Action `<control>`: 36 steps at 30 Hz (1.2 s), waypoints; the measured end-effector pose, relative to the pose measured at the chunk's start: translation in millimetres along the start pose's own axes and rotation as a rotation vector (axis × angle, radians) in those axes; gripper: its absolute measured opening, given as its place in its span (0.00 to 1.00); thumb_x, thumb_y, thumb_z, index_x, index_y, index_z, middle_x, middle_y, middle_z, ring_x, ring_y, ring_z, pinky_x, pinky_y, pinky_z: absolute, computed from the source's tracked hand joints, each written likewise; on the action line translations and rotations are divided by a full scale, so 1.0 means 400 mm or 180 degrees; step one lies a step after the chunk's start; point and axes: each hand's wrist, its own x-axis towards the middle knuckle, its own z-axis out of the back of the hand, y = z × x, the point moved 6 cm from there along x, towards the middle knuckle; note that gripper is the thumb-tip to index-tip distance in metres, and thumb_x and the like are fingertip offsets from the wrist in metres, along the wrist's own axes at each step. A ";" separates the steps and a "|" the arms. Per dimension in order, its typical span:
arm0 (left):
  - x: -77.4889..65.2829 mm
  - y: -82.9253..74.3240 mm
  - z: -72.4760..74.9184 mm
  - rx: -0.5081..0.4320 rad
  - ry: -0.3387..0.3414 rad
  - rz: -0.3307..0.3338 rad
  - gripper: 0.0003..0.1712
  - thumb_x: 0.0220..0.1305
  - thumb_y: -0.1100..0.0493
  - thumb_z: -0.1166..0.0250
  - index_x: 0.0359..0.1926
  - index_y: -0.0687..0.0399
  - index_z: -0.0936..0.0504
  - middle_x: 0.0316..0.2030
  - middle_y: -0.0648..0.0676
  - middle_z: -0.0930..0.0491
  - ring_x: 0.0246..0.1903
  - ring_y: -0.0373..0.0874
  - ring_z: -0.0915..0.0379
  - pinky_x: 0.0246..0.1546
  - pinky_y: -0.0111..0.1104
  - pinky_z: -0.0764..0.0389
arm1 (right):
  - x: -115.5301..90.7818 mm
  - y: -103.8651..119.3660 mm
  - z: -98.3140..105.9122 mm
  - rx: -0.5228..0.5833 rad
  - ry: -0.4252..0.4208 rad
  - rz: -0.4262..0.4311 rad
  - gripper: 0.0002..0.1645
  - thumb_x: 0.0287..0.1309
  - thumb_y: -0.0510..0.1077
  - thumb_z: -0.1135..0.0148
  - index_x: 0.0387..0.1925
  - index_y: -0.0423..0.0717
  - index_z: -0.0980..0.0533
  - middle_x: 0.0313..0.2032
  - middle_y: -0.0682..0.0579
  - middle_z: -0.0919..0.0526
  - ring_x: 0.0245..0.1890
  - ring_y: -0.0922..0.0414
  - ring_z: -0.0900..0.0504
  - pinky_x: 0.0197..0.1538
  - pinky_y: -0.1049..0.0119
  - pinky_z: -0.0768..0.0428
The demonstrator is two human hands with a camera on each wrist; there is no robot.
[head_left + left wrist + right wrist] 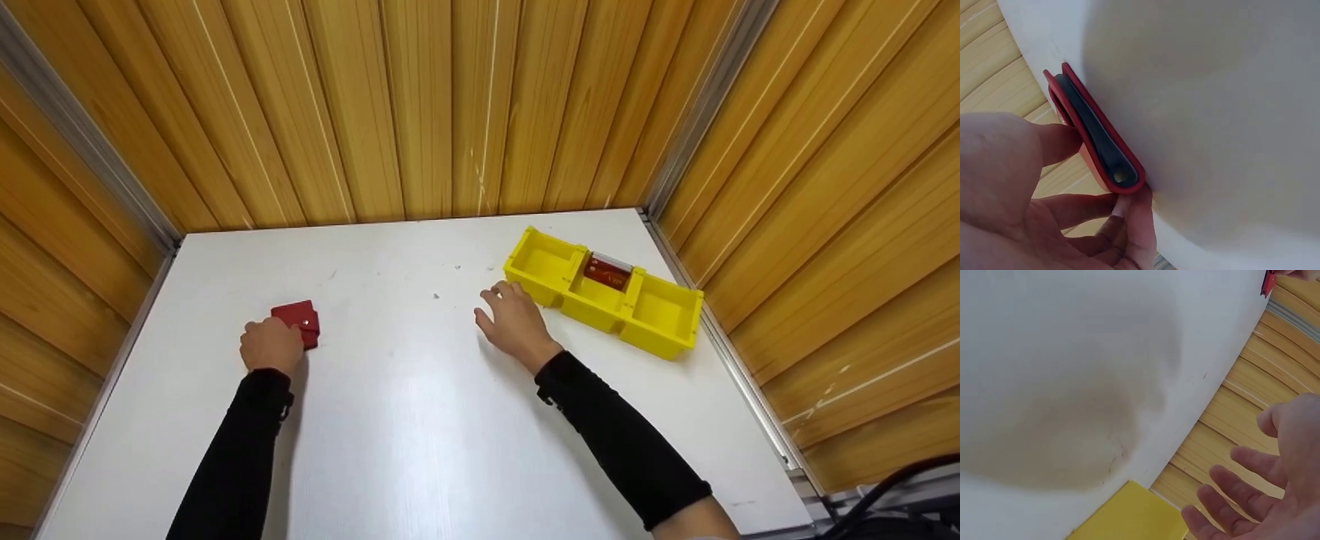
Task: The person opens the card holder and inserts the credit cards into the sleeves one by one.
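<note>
At the left of the table, my left hand (271, 346) grips a red card holder (298, 315) with a small snap on its flap. The left wrist view shows the card holder (1098, 132) edge-on, dark sleeves folded inside its red cover and a round rivet near the fold. The thumb presses its upper face while the fingertips are at the folded end. My right hand (516, 321) is over the table with fingers spread and nothing held. It is beside the near left corner of a yellow three-compartment bin (592, 311).
A dark red card-like item (606, 273) marked "VIP" leans in the bin's middle compartment. Wood-patterned walls (420, 112) rise behind the white table (405, 420) and at both sides. A dark cable (892, 480) runs at the lower right corner.
</note>
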 end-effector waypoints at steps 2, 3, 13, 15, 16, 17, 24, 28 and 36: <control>0.003 0.006 -0.002 -0.0080 0.0011 0.0049 0.29 0.70 0.50 0.47 0.48 0.78 0.21 0.43 0.77 0.23 0.48 0.72 0.28 0.44 0.58 0.24 | 0.005 0.012 -0.003 0.0021 -0.0007 0.0067 0.28 0.69 0.61 0.49 0.60 0.50 0.24 0.58 0.48 0.22 0.57 0.50 0.26 0.60 0.55 0.25; 0.003 0.009 -0.003 -0.0131 0.0017 0.0082 0.29 0.70 0.50 0.47 0.49 0.78 0.21 0.44 0.77 0.23 0.48 0.71 0.28 0.45 0.57 0.24 | 0.006 0.016 -0.005 0.0029 0.0014 0.0082 0.28 0.69 0.61 0.49 0.61 0.50 0.24 0.58 0.48 0.22 0.58 0.49 0.26 0.60 0.55 0.25; 0.003 0.010 -0.022 -0.0909 0.0143 0.0371 0.35 0.67 0.48 0.45 0.61 0.75 0.38 0.54 0.74 0.26 0.54 0.67 0.27 0.56 0.53 0.24 | 0.007 0.037 -0.028 0.0175 0.0326 0.0106 0.23 0.69 0.57 0.47 0.55 0.50 0.20 0.54 0.49 0.19 0.56 0.49 0.23 0.59 0.54 0.24; -0.003 -0.002 -0.020 -0.1107 0.0222 0.0391 0.34 0.68 0.49 0.46 0.64 0.71 0.39 0.57 0.73 0.26 0.56 0.65 0.27 0.58 0.52 0.25 | 0.009 0.049 -0.026 0.0259 0.0321 0.0145 0.21 0.69 0.56 0.47 0.52 0.50 0.19 0.50 0.50 0.17 0.52 0.51 0.20 0.56 0.56 0.21; -0.007 -0.012 -0.019 -0.1181 0.0263 0.0381 0.34 0.69 0.49 0.46 0.65 0.70 0.39 0.58 0.72 0.26 0.58 0.65 0.28 0.59 0.52 0.26 | 0.010 0.055 -0.024 0.0304 0.0309 0.0167 0.20 0.69 0.56 0.47 0.51 0.50 0.18 0.47 0.51 0.16 0.50 0.52 0.19 0.54 0.56 0.20; -0.010 -0.023 -0.017 -0.1221 0.0290 0.0343 0.34 0.69 0.49 0.46 0.66 0.69 0.39 0.59 0.72 0.26 0.59 0.64 0.29 0.60 0.51 0.26 | 0.013 0.062 -0.021 0.0347 0.0297 0.0177 0.20 0.68 0.56 0.46 0.49 0.50 0.18 0.46 0.51 0.16 0.48 0.52 0.18 0.52 0.57 0.19; -0.041 -0.141 -0.018 -0.1462 0.0499 0.0103 0.33 0.69 0.48 0.44 0.68 0.62 0.34 0.56 0.66 0.22 0.55 0.57 0.25 0.56 0.46 0.22 | 0.025 0.103 0.004 0.0563 0.0355 0.0241 0.18 0.69 0.56 0.46 0.45 0.51 0.16 0.37 0.55 0.15 0.38 0.59 0.18 0.44 0.62 0.19; -0.070 -0.228 -0.017 -0.1797 0.0610 -0.0002 0.31 0.67 0.48 0.43 0.65 0.62 0.32 0.54 0.64 0.21 0.51 0.55 0.20 0.53 0.44 0.18 | 0.024 0.112 0.020 0.0663 0.0374 0.0238 0.17 0.69 0.55 0.45 0.42 0.52 0.15 0.35 0.58 0.15 0.36 0.61 0.19 0.42 0.64 0.19; -0.146 -0.375 -0.006 -0.2330 0.0685 -0.0330 0.24 0.63 0.51 0.39 0.56 0.58 0.26 0.46 0.61 0.16 0.42 0.51 0.15 0.43 0.41 0.14 | 0.029 0.141 0.070 0.0858 0.0281 0.0338 0.16 0.68 0.55 0.44 0.39 0.53 0.15 0.34 0.60 0.15 0.33 0.63 0.20 0.39 0.67 0.20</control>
